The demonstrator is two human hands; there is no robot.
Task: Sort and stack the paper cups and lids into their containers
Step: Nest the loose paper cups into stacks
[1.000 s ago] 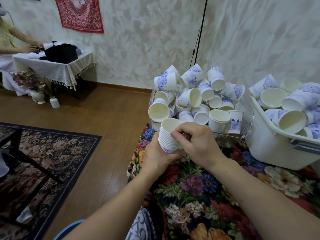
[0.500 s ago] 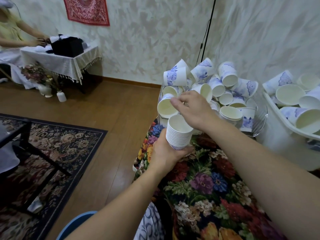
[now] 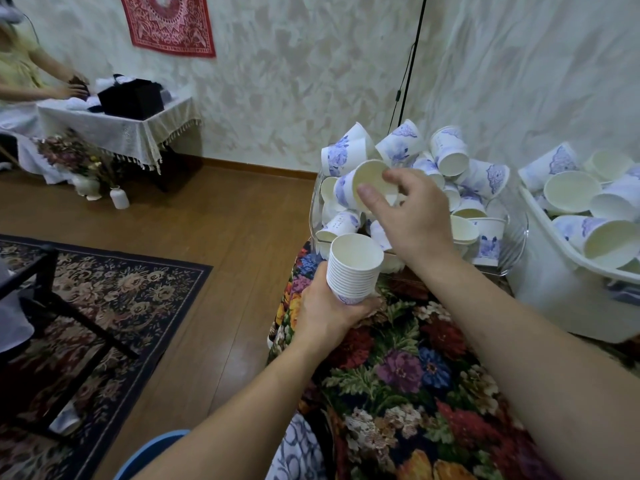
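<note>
The left hand (image 3: 327, 308) grasps a stack of nested paper cups (image 3: 353, 268) around its lower part, holding it upright with the open mouth facing up, just in front of the clear tub (image 3: 516, 237); the right hand (image 3: 412, 216) is raised above and behind the stack, thumb and fingers pinching the rim of a single cup (image 3: 363, 185) that is tilted with its mouth towards the camera; that cup is white with a blue flower print and sits in front of the heap of loose cups (image 3: 446, 168) filling the clear tub; the cups in the heap lie tipped every way, some showing their cream insides, some their blue print; to the right, just beside the clear tub, a white bin (image 3: 568, 299) holds more loose cups of the same kind; both containers stand on a bench covered with a dark flowered cloth (image 3: 408, 382); both forearms reach in from the lower edge of the view; on the left, a wooden floor (image 3: 207, 237) carries a patterned rug (image 3: 114, 299); further back another person (image 3: 20, 74) sits at a small table with a lace cloth (image 3: 128, 129), hands near a black box (image 3: 131, 98); a red hanging (image 3: 169, 24) is on the wall.
</note>
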